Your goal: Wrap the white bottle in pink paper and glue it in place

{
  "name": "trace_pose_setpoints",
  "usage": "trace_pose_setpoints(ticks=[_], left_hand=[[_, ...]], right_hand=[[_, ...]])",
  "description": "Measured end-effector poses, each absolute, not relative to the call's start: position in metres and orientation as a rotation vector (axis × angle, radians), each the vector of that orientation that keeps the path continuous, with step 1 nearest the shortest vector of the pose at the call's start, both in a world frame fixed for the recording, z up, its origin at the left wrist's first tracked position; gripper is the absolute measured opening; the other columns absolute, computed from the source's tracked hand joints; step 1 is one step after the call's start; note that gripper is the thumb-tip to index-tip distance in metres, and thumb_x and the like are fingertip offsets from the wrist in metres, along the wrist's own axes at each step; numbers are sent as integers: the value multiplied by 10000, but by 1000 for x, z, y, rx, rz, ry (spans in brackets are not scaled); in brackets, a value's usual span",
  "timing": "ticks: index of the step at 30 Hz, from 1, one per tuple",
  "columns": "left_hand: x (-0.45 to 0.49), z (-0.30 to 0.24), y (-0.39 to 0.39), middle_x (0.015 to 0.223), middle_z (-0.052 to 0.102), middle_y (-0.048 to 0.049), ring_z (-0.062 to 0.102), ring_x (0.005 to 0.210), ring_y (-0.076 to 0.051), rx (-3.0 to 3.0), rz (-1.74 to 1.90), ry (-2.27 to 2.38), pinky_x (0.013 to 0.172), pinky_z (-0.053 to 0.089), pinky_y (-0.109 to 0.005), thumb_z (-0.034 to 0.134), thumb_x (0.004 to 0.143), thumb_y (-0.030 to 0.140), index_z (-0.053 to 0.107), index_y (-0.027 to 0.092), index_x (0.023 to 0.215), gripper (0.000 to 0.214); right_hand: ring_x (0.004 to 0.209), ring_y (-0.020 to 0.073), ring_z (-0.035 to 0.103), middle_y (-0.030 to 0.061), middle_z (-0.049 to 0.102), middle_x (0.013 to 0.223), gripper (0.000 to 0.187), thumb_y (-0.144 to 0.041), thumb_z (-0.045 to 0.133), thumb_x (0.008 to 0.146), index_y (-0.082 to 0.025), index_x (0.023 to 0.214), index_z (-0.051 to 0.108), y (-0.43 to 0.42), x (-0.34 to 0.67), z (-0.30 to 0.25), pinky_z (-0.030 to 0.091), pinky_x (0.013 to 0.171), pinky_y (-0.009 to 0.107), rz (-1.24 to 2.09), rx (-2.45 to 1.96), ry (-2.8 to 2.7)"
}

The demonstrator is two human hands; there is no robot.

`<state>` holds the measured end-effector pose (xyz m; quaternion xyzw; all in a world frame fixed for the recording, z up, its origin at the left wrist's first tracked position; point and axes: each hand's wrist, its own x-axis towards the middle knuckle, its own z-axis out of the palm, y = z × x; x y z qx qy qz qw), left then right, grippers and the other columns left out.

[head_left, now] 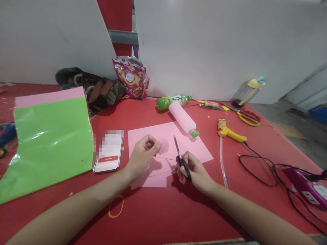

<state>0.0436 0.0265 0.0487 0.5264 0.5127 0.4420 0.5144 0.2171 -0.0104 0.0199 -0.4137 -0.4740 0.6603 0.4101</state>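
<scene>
My left hand [143, 153] is closed in a pinch on a small rounded piece of pink paper [164, 146], held just above a larger pink sheet [190, 147] on the red table. My right hand [192, 168] grips black-handled scissors [180, 157], blades pointing up and away, next to the small piece. More pink paper offcuts [153, 177] lie under and between my hands.
A phone [108, 154] lies left of my hands, beside a stack of green and pink sheets [49, 143]. A pink-wrapped bottle [182, 117], a green bottle [173, 101], a yellow glue gun [230, 132] with cable, yellow scissors [246, 116], a snack bag [131, 77] and a yellow rubber band [116, 206] are about.
</scene>
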Motion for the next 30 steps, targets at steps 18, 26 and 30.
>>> trace_pose_setpoints(ticks=[18,26,30], left_hand=[[47,44,15,586,590,40,533,514,-116,1768,442,962,522,379,-212,540,690,201,451,194,1086,406],[48,44,16,642,604,29,526,577,-118,1716,578,1050,575,388,-229,521,708,198,447,199,993,294],[50,41,15,617,549,46,486,546,-102,1612,690,1083,555,387,-225,536,689,184,438,192,935,265]], right_hand=[[640,70,495,-61,461,740,422,-170,679,600,-233,723,281,-9,214,18,411,585,222,1527,-1018,-1183],[597,50,435,-76,430,693,415,-144,664,601,-226,732,279,-11,215,17,355,547,180,1498,-1043,-1221],[535,39,392,-79,409,688,408,-158,659,599,-225,725,277,-10,214,18,315,477,162,1474,-1057,-1211]])
